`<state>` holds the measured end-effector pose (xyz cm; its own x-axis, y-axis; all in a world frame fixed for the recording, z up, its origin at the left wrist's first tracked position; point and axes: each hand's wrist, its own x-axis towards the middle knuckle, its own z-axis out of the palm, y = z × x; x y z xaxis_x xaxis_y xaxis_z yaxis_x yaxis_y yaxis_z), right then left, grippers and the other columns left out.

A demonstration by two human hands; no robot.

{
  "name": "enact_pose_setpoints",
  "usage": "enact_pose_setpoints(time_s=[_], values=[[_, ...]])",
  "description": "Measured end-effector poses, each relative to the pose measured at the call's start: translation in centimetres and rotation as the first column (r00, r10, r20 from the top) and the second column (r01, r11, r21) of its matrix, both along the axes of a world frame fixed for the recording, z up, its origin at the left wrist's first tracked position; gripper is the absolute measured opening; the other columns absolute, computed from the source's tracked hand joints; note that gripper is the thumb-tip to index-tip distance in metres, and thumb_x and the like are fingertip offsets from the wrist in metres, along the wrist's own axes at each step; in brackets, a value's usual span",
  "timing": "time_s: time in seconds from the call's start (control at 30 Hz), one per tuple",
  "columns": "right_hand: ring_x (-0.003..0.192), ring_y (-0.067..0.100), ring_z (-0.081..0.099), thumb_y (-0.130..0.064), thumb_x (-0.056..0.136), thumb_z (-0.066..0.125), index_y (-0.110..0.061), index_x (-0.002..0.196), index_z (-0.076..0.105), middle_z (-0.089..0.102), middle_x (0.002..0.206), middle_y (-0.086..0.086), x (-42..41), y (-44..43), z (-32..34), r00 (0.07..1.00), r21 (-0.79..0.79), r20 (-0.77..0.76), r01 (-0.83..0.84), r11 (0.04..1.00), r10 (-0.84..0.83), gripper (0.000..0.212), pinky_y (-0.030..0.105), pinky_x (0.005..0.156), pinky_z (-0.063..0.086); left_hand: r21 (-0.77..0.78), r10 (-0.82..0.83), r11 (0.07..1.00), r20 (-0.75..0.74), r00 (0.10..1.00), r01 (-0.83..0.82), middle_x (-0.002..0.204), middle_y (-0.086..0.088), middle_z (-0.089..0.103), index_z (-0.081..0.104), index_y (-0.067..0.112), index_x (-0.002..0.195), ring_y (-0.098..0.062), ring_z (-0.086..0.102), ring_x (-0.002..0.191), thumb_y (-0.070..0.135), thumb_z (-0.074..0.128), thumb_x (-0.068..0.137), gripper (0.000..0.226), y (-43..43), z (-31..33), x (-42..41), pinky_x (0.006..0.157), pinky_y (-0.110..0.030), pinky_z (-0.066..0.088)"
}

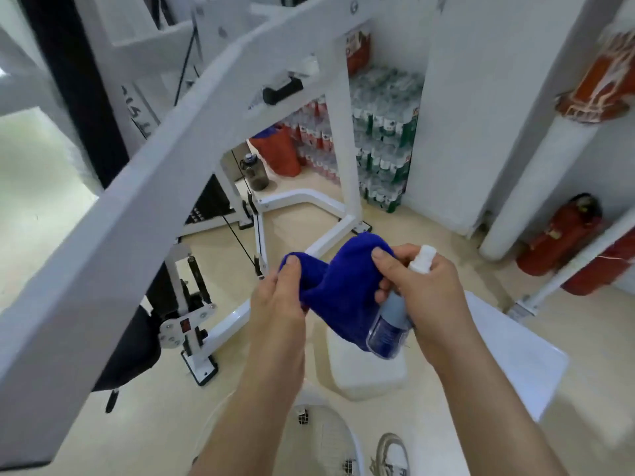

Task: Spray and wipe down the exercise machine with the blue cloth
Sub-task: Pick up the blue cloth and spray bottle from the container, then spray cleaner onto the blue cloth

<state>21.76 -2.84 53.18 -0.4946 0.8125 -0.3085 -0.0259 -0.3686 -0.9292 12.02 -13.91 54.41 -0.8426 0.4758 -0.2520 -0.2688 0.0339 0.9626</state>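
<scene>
Blue cloth [340, 297] hangs pinched between left hand [278, 304] and right hand [422, 290], which also grips a spray bottle [388, 324].

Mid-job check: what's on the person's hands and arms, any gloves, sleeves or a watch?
No gloves: the left hand and right hand are bare, nails short. The left forearm and right forearm show no sleeve, watch or band down to the frame edge. No rings visible.

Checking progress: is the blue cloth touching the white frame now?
No, the left hand and right hand hold the blue cloth clear of the white frame.
</scene>
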Motion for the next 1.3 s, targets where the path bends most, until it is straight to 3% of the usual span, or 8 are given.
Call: enact_pose_setpoints(time_s=[0.1,0.33,0.4,0.6,0.77,0.97,1.17,1.3], values=[[0.052,0.018,0.054,-0.014,0.083,0.074,-0.017,0.073,0.060,0.058,0.054,0.003,1.2,-4.2,3.4,0.995,-0.024,-0.077,0.067,0.997,-0.069,0.018,0.033,0.056,0.049,0.099,0.070,0.992,0.068,0.995,-0.077,0.082,-0.005,0.056,0.059,0.016,0.080,-0.016,0.054,0.074,0.028,0.051,0.097,0.023,-4.5,3.2,0.7,0.082,-0.041,0.052],[0.060,0.015,0.062,-0.014,0.083,0.075,-0.003,0.087,0.072,0.068,0.068,0.008,2.5,-15.3,11.1,0.939,0.253,0.043,-0.340,0.906,0.341,0.012,0.025,0.055,0.052,-0.150,-0.518,0.855,-0.251,0.817,0.496,0.100,-0.001,0.069,0.056,0.020,0.112,-0.015,0.069,0.087,0.011,0.079,0.076,0.044,-15.6,9.3,3.2,0.076,-0.030,0.059],[0.059,0.016,0.060,-0.016,0.082,0.075,-0.003,0.086,0.073,0.067,0.066,0.008,3.2,-17.5,12.7,0.905,0.311,0.105,-0.423,0.851,0.412,0.013,0.025,0.055,0.051,-0.265,-0.605,0.796,-0.317,0.731,0.544,0.096,0.000,0.073,0.065,0.020,0.107,-0.019,0.070,0.088,0.013,0.072,0.083,0.026,-18.7,11.3,3.0,0.081,-0.036,0.058],[0.055,0.022,0.054,-0.023,0.086,0.071,-0.012,0.094,0.072,0.059,0.065,0.009,4.3,-22.9,15.5,0.889,0.355,0.055,-0.443,0.823,0.455,0.013,0.037,0.060,0.048,-0.196,-0.403,0.914,-0.324,0.856,0.356,0.075,-0.016,0.069,0.069,0.014,0.081,-0.032,0.064,0.069,0.036,0.062,0.089,0.025,-25.4,14.5,3.9,0.066,-0.038,0.050],[0.049,0.022,0.054,-0.075,0.078,0.040,-0.044,0.129,0.055,0.054,0.079,0.008,5.6,-26.0,18.0,0.675,0.151,-0.239,-0.684,0.714,0.698,0.061,0.032,0.054,0.051,-0.005,-0.156,0.986,-0.331,0.931,0.164,0.063,-0.019,0.053,0.055,0.000,0.066,-0.025,0.052,0.058,0.057,0.063,0.071,0.058,-29.2,16.7,6.4,0.062,-0.035,0.042],[0.045,0.026,0.053,-0.066,0.087,0.044,-0.048,0.127,0.055,0.056,0.077,0.013,7.0,-29.5,19.1,0.693,0.110,-0.254,-0.672,0.732,0.675,0.045,0.032,0.051,0.050,-0.045,-0.144,0.989,-0.501,0.853,0.140,0.072,0.005,0.068,0.066,0.035,0.076,-0.014,0.064,0.064,0.044,0.054,0.085,0.017,-31.7,18.7,10.2,0.063,-0.033,0.055],[0.051,0.024,0.058,-0.054,0.092,0.048,-0.039,0.130,0.053,0.060,0.072,0.010,8.7,-32.4,18.7,0.699,0.166,-0.255,-0.649,0.743,0.668,0.042,0.034,0.051,0.052,-0.198,-0.251,0.966,-0.554,0.794,0.167,0.077,0.018,0.069,0.068,0.040,0.079,-0.001,0.064,0.065,-0.009,0.045,0.089,0.056,-33.8,20.3,11.7,0.057,-0.016,0.053],[0.053,0.021,0.061,-0.059,0.087,0.050,-0.032,0.134,0.047,0.068,0.073,0.010,8.5,-33.7,18.7,0.675,0.279,-0.237,-0.642,0.714,0.699,0.054,0.036,0.051,0.053,-0.114,-0.259,0.966,-0.514,0.818,0.234,0.069,0.004,0.072,0.075,0.040,0.072,-0.002,0.064,0.058,0.003,0.056,0.090,0.046,-35.6,21.0,12.5,0.054,-0.010,0.048]])
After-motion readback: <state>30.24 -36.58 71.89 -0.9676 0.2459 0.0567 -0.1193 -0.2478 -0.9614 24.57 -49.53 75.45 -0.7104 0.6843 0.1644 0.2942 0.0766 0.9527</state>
